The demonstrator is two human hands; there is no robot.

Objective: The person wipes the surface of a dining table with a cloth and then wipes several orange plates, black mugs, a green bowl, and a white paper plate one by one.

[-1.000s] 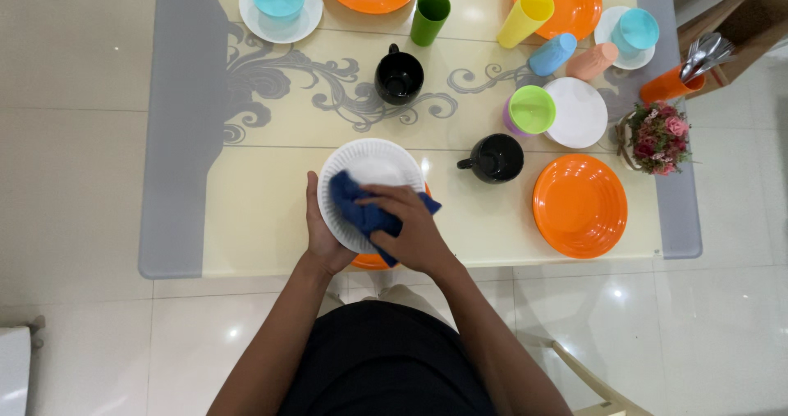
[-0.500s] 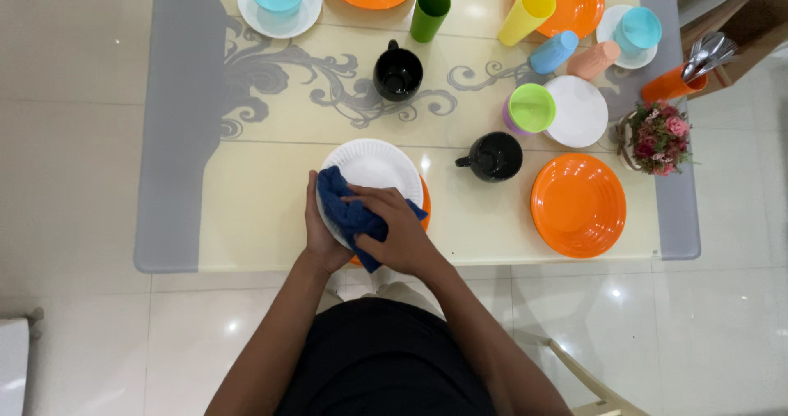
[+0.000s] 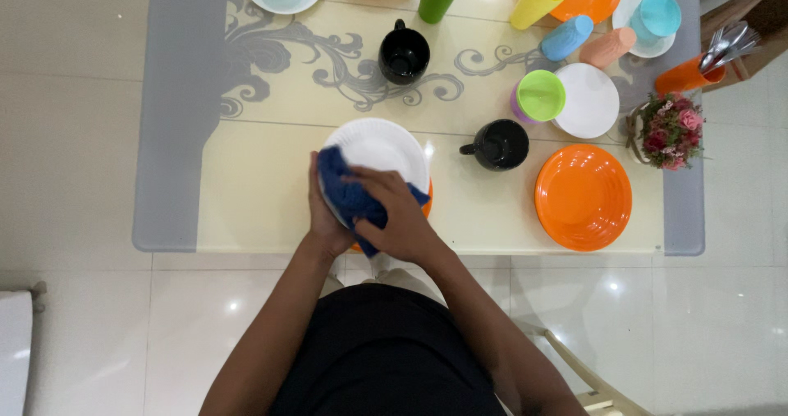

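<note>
A white paper plate (image 3: pixel 379 149) is being gripped at its near-left rim by the left hand (image 3: pixel 326 219), while a blue cloth (image 3: pixel 349 200) is being pressed onto it under the closed right hand (image 3: pixel 400 219). The plate is being held above an orange plate (image 3: pixel 426 205) at the worktop's (image 3: pixel 254 194) near edge, left of a black mug (image 3: pixel 501 144).

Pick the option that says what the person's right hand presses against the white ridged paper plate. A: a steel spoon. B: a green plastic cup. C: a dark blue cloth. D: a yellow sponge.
C: the right hand presses a crumpled dark blue cloth onto the white ridged paper plate, while the left hand grips the plate's near-left edge.
</note>
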